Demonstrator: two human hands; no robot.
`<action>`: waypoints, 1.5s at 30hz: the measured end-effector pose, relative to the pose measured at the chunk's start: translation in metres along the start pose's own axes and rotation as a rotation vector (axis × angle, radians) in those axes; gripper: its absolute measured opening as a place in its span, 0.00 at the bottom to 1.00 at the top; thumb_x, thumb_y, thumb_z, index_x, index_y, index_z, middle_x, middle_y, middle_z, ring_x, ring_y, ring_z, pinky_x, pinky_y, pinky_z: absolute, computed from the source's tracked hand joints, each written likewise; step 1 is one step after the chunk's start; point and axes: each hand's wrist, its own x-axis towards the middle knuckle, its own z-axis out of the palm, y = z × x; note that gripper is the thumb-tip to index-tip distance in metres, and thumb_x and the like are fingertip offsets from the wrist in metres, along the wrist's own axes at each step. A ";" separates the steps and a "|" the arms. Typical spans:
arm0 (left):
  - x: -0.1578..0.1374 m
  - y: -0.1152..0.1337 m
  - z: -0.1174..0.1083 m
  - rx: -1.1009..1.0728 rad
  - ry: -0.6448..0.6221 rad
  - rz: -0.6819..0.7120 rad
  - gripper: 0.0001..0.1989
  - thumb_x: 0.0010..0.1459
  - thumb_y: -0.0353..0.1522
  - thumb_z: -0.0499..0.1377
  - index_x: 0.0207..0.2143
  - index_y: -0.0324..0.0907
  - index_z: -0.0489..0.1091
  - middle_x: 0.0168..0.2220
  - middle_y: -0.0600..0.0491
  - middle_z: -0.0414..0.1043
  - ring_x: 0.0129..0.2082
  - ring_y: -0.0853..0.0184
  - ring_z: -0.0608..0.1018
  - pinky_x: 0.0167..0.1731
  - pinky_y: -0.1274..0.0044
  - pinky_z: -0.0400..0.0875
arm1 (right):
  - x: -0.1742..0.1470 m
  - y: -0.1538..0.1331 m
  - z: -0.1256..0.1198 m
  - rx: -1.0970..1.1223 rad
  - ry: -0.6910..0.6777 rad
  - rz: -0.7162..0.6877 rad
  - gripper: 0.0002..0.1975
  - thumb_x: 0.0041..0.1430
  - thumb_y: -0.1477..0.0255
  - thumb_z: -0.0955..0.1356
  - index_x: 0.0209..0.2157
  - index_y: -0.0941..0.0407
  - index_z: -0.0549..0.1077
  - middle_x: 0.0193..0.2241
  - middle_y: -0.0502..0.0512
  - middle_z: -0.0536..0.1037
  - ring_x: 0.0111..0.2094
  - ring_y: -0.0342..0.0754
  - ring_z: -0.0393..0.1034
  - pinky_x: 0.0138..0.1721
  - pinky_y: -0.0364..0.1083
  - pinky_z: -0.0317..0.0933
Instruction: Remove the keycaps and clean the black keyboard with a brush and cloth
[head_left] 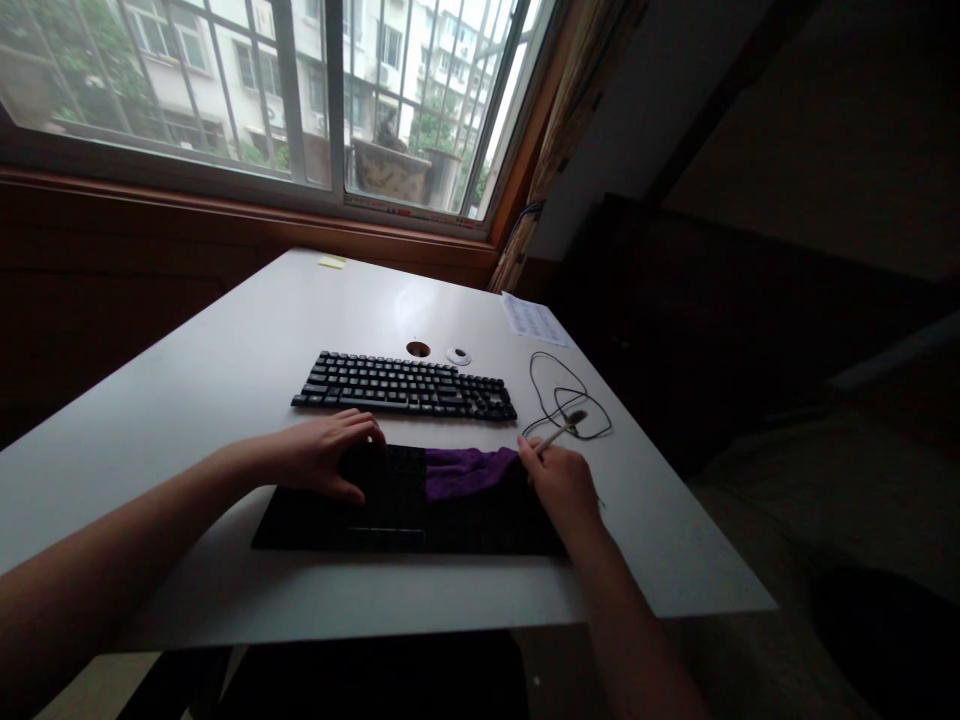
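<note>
A dark, flat keyboard-like board [465, 530] lies near the table's front edge. My left hand [330, 455] rests over its left part, thumb and fingers apart, with the fingertips at the far edge. Pinched in my right hand [562, 480] is a small brush [553, 437] with a pale handle, its dark bristles pointing up and away to the right. A crumpled purple cloth [469, 472] lies on the board between the hands, its right end close to my right fingers. Shadow hides most of the board's surface detail.
Behind the board sits a black keyboard [405, 386]. A thin black cable [581, 390] loops on the right. Farther back are a round table hole [418, 349], a round cover [458, 356], printed paper [534, 320] and a yellow note [331, 262]. A window [315, 95] stands beyond the table.
</note>
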 end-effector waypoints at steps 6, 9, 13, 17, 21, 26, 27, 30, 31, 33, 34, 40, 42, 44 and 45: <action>0.000 0.001 0.000 0.003 0.012 0.004 0.32 0.51 0.48 0.70 0.53 0.45 0.67 0.48 0.47 0.70 0.45 0.57 0.74 0.45 0.70 0.71 | 0.008 -0.057 0.022 0.030 -0.020 -0.124 0.22 0.69 0.60 0.63 0.24 0.53 0.76 0.22 0.55 0.79 0.26 0.50 0.74 0.29 0.45 0.55; 0.000 0.002 0.000 0.002 0.015 0.017 0.31 0.51 0.48 0.69 0.52 0.45 0.66 0.48 0.47 0.70 0.45 0.57 0.74 0.45 0.70 0.70 | 0.015 -0.077 0.026 0.013 -0.067 -0.164 0.21 0.68 0.61 0.65 0.22 0.53 0.75 0.22 0.55 0.78 0.25 0.49 0.73 0.27 0.45 0.53; 0.001 0.002 -0.001 0.008 0.004 0.014 0.31 0.51 0.48 0.70 0.52 0.44 0.66 0.49 0.47 0.70 0.46 0.57 0.74 0.46 0.70 0.70 | 0.020 -0.079 0.024 0.041 -0.114 -0.179 0.20 0.67 0.62 0.66 0.22 0.54 0.74 0.22 0.55 0.78 0.26 0.49 0.74 0.28 0.45 0.53; 0.001 0.003 -0.001 0.002 -0.008 0.003 0.31 0.51 0.48 0.70 0.52 0.44 0.66 0.48 0.47 0.70 0.45 0.57 0.73 0.45 0.70 0.70 | 0.018 -0.069 0.022 0.145 -0.125 -0.204 0.22 0.68 0.61 0.65 0.21 0.54 0.70 0.19 0.51 0.75 0.24 0.47 0.72 0.29 0.44 0.55; 0.001 0.002 0.000 -0.007 0.006 0.007 0.31 0.51 0.48 0.69 0.52 0.45 0.66 0.49 0.47 0.70 0.45 0.57 0.73 0.45 0.70 0.70 | 0.013 -0.069 0.024 0.290 -0.097 -0.160 0.23 0.68 0.61 0.64 0.20 0.53 0.69 0.17 0.50 0.74 0.22 0.47 0.72 0.30 0.44 0.58; 0.001 0.002 0.000 0.000 0.004 0.019 0.31 0.51 0.48 0.70 0.52 0.44 0.66 0.48 0.47 0.71 0.45 0.57 0.73 0.45 0.70 0.70 | 0.010 -0.082 0.029 0.435 -0.132 -0.081 0.23 0.68 0.60 0.65 0.19 0.54 0.71 0.16 0.49 0.75 0.21 0.45 0.72 0.27 0.42 0.60; 0.000 0.002 0.000 0.002 0.004 0.017 0.32 0.51 0.48 0.70 0.52 0.44 0.65 0.48 0.47 0.71 0.45 0.57 0.73 0.45 0.70 0.70 | 0.010 -0.084 0.030 0.436 -0.145 -0.092 0.22 0.67 0.60 0.66 0.19 0.54 0.72 0.16 0.49 0.75 0.21 0.45 0.72 0.27 0.42 0.60; -0.001 0.002 0.001 -0.013 0.005 -0.004 0.34 0.50 0.47 0.70 0.54 0.44 0.63 0.51 0.46 0.70 0.47 0.57 0.74 0.46 0.70 0.71 | 0.012 -0.089 0.032 0.505 -0.191 -0.097 0.18 0.64 0.59 0.69 0.23 0.54 0.76 0.16 0.48 0.75 0.19 0.44 0.72 0.24 0.41 0.60; -0.001 0.001 0.001 -0.024 0.008 -0.012 0.35 0.50 0.47 0.71 0.55 0.45 0.62 0.52 0.46 0.70 0.48 0.57 0.74 0.46 0.70 0.71 | 0.013 -0.090 0.033 0.558 -0.209 -0.087 0.18 0.63 0.58 0.69 0.25 0.55 0.77 0.17 0.48 0.76 0.19 0.44 0.72 0.23 0.40 0.60; -0.002 0.001 0.002 -0.043 0.012 -0.021 0.37 0.49 0.46 0.71 0.57 0.45 0.61 0.54 0.45 0.69 0.50 0.56 0.74 0.48 0.70 0.71 | 0.014 -0.090 0.034 0.677 -0.241 -0.068 0.17 0.63 0.57 0.70 0.27 0.55 0.78 0.19 0.49 0.78 0.18 0.43 0.72 0.22 0.40 0.62; -0.002 0.001 0.002 -0.049 0.013 -0.023 0.38 0.49 0.45 0.71 0.57 0.45 0.60 0.54 0.45 0.69 0.51 0.56 0.74 0.48 0.70 0.71 | 0.015 -0.090 0.036 0.715 -0.255 -0.072 0.17 0.62 0.57 0.70 0.28 0.55 0.78 0.20 0.49 0.78 0.18 0.43 0.73 0.22 0.40 0.63; -0.002 0.003 0.001 -0.053 0.018 -0.041 0.37 0.48 0.45 0.72 0.56 0.44 0.61 0.54 0.45 0.70 0.51 0.55 0.75 0.48 0.69 0.72 | 0.017 -0.096 0.044 0.647 -0.217 -0.168 0.14 0.62 0.61 0.71 0.26 0.55 0.78 0.20 0.48 0.78 0.19 0.44 0.74 0.24 0.40 0.64; -0.002 0.003 0.001 -0.041 0.008 -0.050 0.37 0.48 0.45 0.72 0.56 0.44 0.61 0.54 0.46 0.70 0.51 0.55 0.75 0.48 0.69 0.71 | 0.017 -0.100 0.045 0.613 -0.161 -0.172 0.16 0.64 0.61 0.70 0.25 0.55 0.77 0.19 0.48 0.77 0.19 0.43 0.73 0.24 0.40 0.62; -0.002 0.002 0.001 -0.029 0.009 -0.047 0.37 0.49 0.45 0.72 0.56 0.44 0.61 0.54 0.46 0.70 0.51 0.55 0.74 0.49 0.69 0.71 | 0.017 -0.103 0.046 0.585 -0.109 -0.177 0.17 0.65 0.62 0.69 0.24 0.55 0.76 0.18 0.48 0.76 0.19 0.43 0.73 0.23 0.40 0.62; -0.002 0.002 0.001 -0.027 0.012 -0.042 0.37 0.49 0.45 0.72 0.56 0.45 0.60 0.54 0.46 0.70 0.51 0.55 0.74 0.49 0.69 0.71 | 0.016 -0.104 0.047 0.575 -0.087 -0.179 0.17 0.65 0.62 0.69 0.24 0.55 0.75 0.17 0.48 0.76 0.19 0.43 0.72 0.24 0.40 0.61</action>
